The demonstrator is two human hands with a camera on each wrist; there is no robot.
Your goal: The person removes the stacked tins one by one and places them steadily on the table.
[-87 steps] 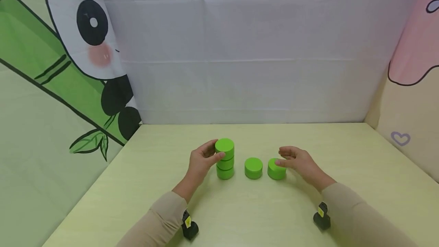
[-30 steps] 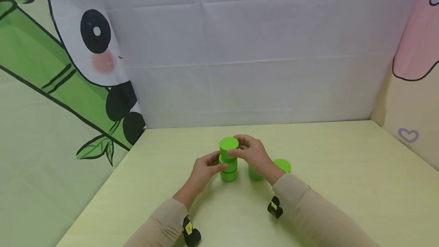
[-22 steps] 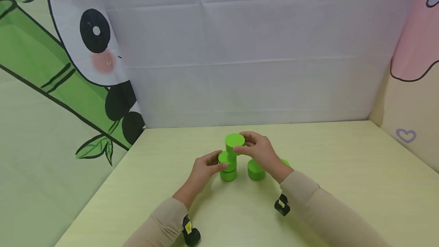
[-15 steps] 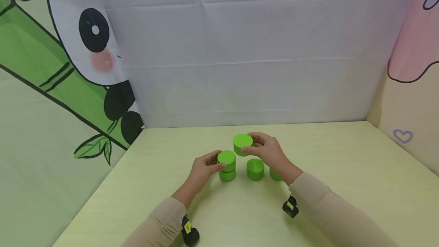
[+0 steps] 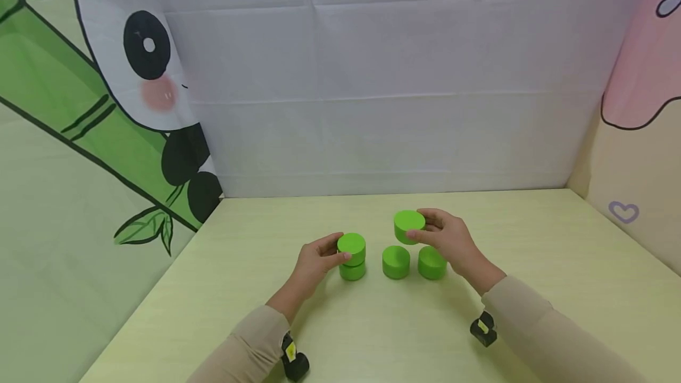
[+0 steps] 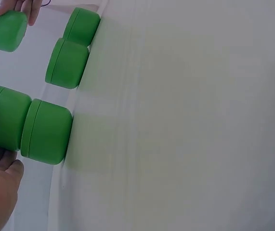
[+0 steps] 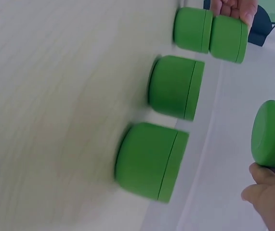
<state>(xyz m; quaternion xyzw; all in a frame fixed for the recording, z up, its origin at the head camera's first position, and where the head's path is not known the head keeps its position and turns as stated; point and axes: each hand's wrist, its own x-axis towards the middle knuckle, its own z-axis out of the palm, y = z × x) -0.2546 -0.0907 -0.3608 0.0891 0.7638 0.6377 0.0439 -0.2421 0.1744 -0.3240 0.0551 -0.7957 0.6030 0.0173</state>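
Observation:
Several small green round jars, each with a seam below its top like a lid, are on the table. At the left, two are stacked; my left hand [image 5: 311,262] holds the upper jar [image 5: 351,245] between thumb and fingers, and the lower jar [image 5: 352,271] sits beneath it on the table. My right hand [image 5: 452,241] pinches another jar [image 5: 407,227] by its right side, raised in the air. Below that raised jar, a middle jar [image 5: 396,262] and a right jar [image 5: 430,263] stand side by side. In the right wrist view the raised jar [image 7: 274,134] is partly cut off.
The pale wooden table [image 5: 372,330] ends at a white cloth backdrop [image 5: 372,105]. Cartoon-printed sheets flank it: a panda with bamboo [image 5: 149,46] at left, a pink figure [image 5: 638,70] at right. A small black device [image 5: 483,328] is strapped at each wrist.
My right hand came over from the right jar, took the top jar off the stack of three and carried it rightward. My left hand's hold went from the top jar to the one beneath.

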